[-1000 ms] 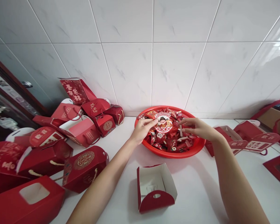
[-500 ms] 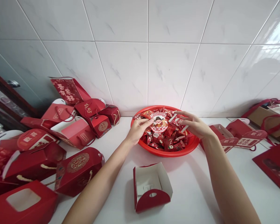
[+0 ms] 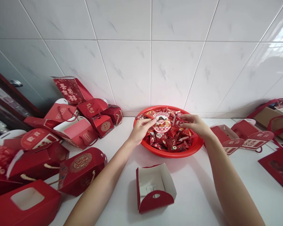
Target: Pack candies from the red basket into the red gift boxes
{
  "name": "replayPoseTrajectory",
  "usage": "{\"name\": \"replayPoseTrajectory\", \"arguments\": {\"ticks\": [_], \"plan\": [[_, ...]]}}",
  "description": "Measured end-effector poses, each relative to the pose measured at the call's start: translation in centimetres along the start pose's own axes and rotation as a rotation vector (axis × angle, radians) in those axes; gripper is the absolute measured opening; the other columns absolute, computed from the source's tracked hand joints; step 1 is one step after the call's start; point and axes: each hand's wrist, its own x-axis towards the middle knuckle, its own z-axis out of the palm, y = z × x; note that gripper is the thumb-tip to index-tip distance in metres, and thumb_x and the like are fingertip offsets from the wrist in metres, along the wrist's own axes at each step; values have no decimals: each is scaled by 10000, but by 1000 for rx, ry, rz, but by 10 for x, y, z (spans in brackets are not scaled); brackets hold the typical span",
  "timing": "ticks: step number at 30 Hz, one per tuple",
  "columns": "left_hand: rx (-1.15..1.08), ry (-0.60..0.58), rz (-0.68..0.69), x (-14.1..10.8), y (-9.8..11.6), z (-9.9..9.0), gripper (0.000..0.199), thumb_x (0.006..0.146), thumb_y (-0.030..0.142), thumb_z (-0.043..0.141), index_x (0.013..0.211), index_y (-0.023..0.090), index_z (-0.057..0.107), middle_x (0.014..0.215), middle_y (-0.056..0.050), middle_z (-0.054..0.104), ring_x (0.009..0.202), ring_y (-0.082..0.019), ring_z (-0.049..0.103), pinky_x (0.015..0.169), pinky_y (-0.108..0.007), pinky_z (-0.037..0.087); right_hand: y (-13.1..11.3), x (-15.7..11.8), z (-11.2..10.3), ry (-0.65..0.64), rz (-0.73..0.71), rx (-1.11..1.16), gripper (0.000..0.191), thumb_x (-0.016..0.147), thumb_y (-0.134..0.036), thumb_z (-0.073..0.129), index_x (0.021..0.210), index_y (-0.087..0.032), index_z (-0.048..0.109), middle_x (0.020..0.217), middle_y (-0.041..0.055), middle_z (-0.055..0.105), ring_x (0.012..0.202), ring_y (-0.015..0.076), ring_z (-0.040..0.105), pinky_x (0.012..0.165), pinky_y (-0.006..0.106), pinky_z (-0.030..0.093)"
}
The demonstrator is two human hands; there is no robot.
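Viewing remotely through the head camera, I record both bare hands at a red plastic basket [image 3: 172, 154] standing on a white counter [image 3: 122, 158], right of the frame's middle. The basket holds a heap of red wrapped sweets [image 3: 173, 142]. The left hand [image 3: 139, 130], at the basket's left side, is closed in a pinch, thumb and fingers on the left edge of a round packet [image 3: 163, 123] bearing a cartoon figure; this packet lies face up over the sweets, near the centre of the frame. The right hand [image 3: 199, 125], at the basket's upper right, has its fingers bent and nearly closed to the thumb, with a small packet [image 3: 177, 121] between them; its fingertips partly cover this item, so I cannot say whether it is fully lifted from the heap. At lower centre I note an open box [image 3: 155, 204], pale inside, red outside, its rounded front flap pierced by a hole. Across the left of the frame stands a group of red boxes [image 3: 82, 171], several with cord handles. Further red cartons [image 3: 254, 135] stand at the right. A tiled wall [image 3: 122, 66] fills the upper frame.
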Motion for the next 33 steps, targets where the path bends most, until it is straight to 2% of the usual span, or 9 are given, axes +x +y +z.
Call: {"name": "replayPoseTrajectory", "arguments": {"ticks": [6,12,15,18,20,22,25,28,33], "plan": [[9,2,-1,0,0,0,434,558,602,897,654,193,792,704,-23,703,802,-206,647,777,-309,520,10,6,-3,-100,-146,-300,399,804,-313,691,1186,-198,722,1288,95,708,1186,312,647,1005,443,525],[6,2,-5,1,-2,-1,420,570,588,900,682,195,804,734,-19,726,793,-189,645,781,-300,517,0,3,1,34,-185,-534,434,777,-178,650,1209,-170,691,1290,142,702,1190,328,645,1031,465,492],[17,22,0,1,-3,-1,432,567,594,898,696,192,808,758,-33,737,852,-223,660,796,-317,520,-13,-6,-2,30,-212,-560,243,810,-208,601,1018,-191,726,1082,104,763,1004,291,697,909,421,536],[15,18,-8,1,-4,-2,440,570,588,898,747,192,822,787,-39,756,882,-232,670,818,-323,518,-19,-12,-4,-175,-131,-636,125,778,-167,586,764,-223,697,804,47,747,786,237,685,723,340,536],[14,13,-5,1,-3,-1,426,573,581,899,728,192,817,778,-36,755,877,-227,673,824,-323,518,-15,-12,-3,-309,-60,-723,115,701,-131,639,664,-235,674,728,36,719,749,236,666,642,316,504],[20,9,-4,1,-3,-1,428,566,586,899,706,191,812,762,-35,750,872,-229,672,823,-324,518,-8,-10,0,-366,-7,-787,162,623,-107,693,549,-231,621,656,41,681,701,244,639,585,315,461],[30,3,-3,1,-3,-1,445,566,599,893,727,190,819,769,-39,752,870,-229,671,815,-326,520,-3,-5,2,-381,0,-798,242,648,-139,696,473,-226,554,575,38,622,636,225,599,575,318,424],[29,-6,3,1,-3,-2,432,580,595,889,728,195,818,765,-34,746,841,-214,666,801,-325,521,-7,-5,-3,-385,-38,-747,164,774,-266,634,614,-229,644,638,29,641,667,210,598,607,311,436],[5,22,-2,1,-2,-1,411,556,571,904,675,192,800,727,-20,726,802,-200,649,773,-312,515,-17,-12,-16,-318,-166,-486,311,883,-472,518,743,-222,640,683,11,583,684,190,553,621,305,425]]}}
